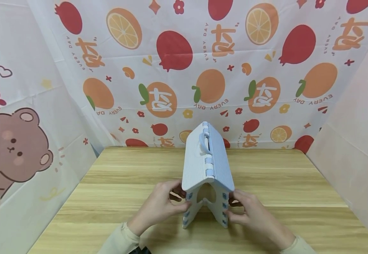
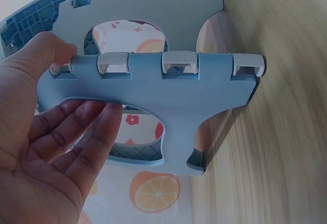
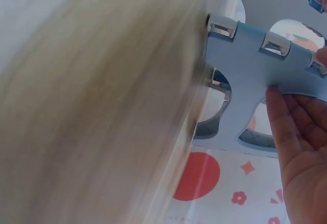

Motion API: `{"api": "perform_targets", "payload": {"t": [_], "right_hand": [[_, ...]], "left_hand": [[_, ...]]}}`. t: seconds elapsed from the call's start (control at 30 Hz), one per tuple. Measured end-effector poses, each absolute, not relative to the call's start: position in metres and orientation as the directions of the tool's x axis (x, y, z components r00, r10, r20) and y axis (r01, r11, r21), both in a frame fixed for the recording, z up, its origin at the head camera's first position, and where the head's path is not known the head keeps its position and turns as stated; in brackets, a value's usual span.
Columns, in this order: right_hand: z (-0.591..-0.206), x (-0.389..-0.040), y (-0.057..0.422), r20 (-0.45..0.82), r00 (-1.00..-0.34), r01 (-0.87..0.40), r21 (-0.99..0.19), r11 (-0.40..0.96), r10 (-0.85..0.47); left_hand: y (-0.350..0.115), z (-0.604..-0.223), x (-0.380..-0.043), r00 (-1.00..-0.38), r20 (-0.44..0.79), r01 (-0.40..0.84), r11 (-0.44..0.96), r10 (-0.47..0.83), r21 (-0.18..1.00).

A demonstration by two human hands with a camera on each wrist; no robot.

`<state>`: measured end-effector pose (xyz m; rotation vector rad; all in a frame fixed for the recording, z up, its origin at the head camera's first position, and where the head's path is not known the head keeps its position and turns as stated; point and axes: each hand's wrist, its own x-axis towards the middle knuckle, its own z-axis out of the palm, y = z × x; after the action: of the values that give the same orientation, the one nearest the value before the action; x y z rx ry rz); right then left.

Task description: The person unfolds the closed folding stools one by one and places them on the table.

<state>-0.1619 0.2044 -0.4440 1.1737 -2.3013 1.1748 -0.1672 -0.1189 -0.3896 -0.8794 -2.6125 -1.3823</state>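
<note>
A white and light-blue folding step stool stands partly folded on the table, its two top halves sloping like a roof. A curved carry handle sits along its ridge. On the left, my left hand grips the side panel, thumb at the hinged edge and fingers at the cutout. My right hand holds the opposite side panel likewise, with its fingertips by the oval opening. Hinge knuckles run down the edges of both sides. The end panel nearest me is folded inward at its middle.
The wood-grain table extends around the stool on both sides. Behind it hangs a fruit-printed cloth. A pale cloth with a bear print closes off the left, and a plain pale cloth the right.
</note>
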Motion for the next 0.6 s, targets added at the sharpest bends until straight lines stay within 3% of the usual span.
{"api": "perform_targets", "payload": {"t": [0.6], "right_hand": [[-0.4428,-0.1617,0.2145,0.549,-0.644,-0.76,-0.536,0.367,-0.533]], "left_hand": [[-0.1266,-0.3907,-0.1667,-0.835,0.311,0.514,0.442,0.454,0.735]]}}
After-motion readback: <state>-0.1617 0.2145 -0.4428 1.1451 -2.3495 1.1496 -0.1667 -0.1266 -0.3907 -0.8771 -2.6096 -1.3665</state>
